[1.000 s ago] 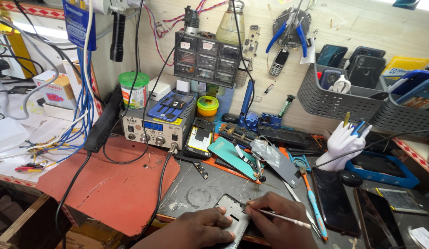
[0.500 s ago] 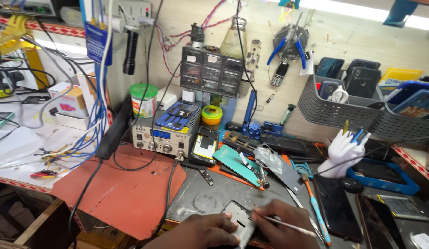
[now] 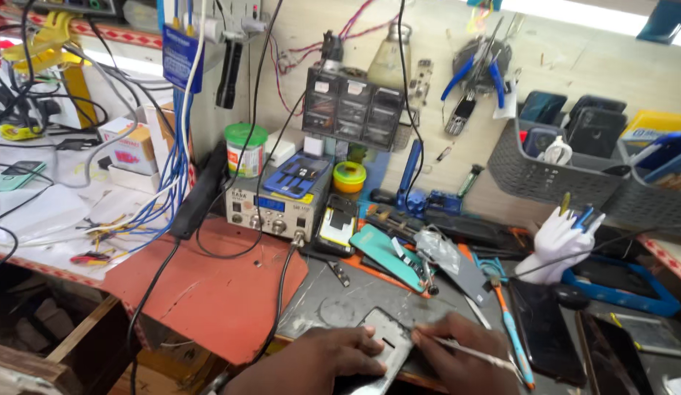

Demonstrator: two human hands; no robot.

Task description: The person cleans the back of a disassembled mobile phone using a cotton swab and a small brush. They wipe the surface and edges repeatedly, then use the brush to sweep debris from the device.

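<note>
- grey metal phone frame (image 3: 384,344) lies at the bottom centre of the picture on the dark work mat (image 3: 333,300), partly hanging toward the bench edge; the left hand (image 3: 322,362) lies flat on it, fingers pressing it down rather than wrapped around it.
- right hand (image 3: 457,358) pinches thin tweezers (image 3: 476,353), tips toward the frame's upper right corner; the contact point is hidden by the fingers, so i cannot tell if the tips touch.
- if the left hand's pressure eases, the frame could pivot or slide off the bench.
- a slip of the tweezers could scratch the frame or jab the left fingers just beside them.
- blue-handled screwdriver (image 3: 512,336) lies just right of the right hand; a wrist sweep could knock it onto the dark phone (image 3: 545,329) beside it.
- loose screws near the teal phone cover (image 3: 388,256) could scatter if the mat is jolted.
</note>
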